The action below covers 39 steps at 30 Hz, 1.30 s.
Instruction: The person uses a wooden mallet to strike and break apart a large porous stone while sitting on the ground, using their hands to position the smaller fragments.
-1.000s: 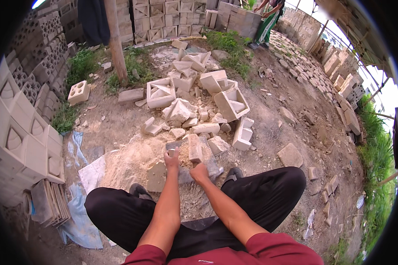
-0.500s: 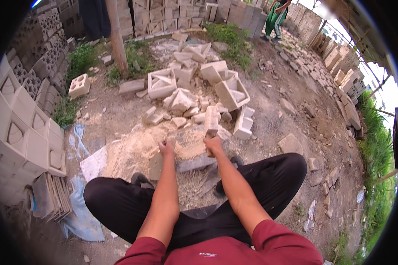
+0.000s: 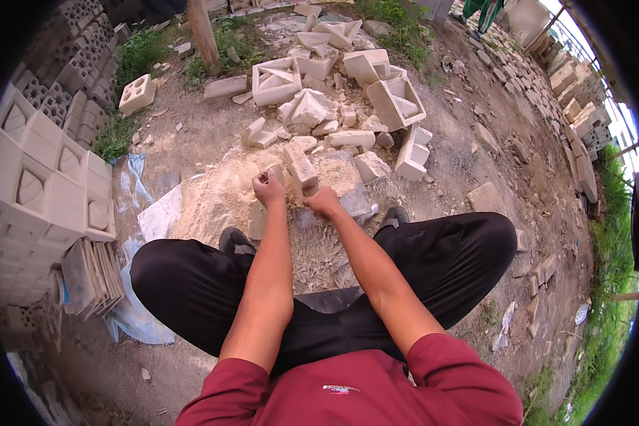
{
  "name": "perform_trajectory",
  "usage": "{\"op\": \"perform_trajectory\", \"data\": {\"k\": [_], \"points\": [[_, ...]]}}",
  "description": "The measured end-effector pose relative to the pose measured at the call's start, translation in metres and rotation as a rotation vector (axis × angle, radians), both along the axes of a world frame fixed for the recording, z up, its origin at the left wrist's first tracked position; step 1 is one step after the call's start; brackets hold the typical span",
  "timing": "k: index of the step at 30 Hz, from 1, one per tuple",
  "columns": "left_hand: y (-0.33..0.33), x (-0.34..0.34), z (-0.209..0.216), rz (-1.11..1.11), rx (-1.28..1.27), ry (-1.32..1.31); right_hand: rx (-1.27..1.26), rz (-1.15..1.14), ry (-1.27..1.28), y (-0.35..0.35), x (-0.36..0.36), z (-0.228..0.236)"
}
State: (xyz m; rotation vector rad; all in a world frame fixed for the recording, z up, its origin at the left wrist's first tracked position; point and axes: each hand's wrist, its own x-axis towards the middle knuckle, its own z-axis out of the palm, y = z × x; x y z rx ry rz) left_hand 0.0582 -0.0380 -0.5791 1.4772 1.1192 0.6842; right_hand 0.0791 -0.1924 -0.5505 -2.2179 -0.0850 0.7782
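Pale block (image 3: 300, 167) gripped by right hand (image 3: 324, 202); left hand (image 3: 268, 188) pinching grey piece (image 3: 277, 172); both above dusty slab (image 3: 349, 187) on earthen ground (image 3: 447, 170), stacked blocks (image 3: 44, 160) at left

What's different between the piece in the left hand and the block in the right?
The piece looks greyer; the block is paler. The piece shows only a little beyond the left hand; the block sticks out much farther from the right hand. Both are hand-held.
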Motion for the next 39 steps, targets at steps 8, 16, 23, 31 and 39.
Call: {"op": "perform_trajectory", "data": {"k": [8, 16, 23, 31, 39], "points": [[-0.023, 0.008, -0.014, -0.294, -0.021, 0.157, -0.136, -0.247, -0.149, -0.093, 0.019, -0.018], [-0.048, 0.014, -0.024, -0.638, 0.39, 0.384, 0.025, -0.263, 0.105, -0.106, 0.034, -0.045], [-0.068, 0.025, -0.012, -0.69, 0.367, 0.594, 0.077, -0.393, 0.127, -0.103, 0.039, -0.071], [-0.043, 0.02, -0.026, -0.443, 0.018, 0.595, 0.215, -0.414, -0.025, -0.054, 0.007, -0.007], [-0.064, 0.042, -0.036, -0.413, -0.212, 0.555, -0.084, -0.266, -0.369, -0.068, -0.004, -0.051]]}}
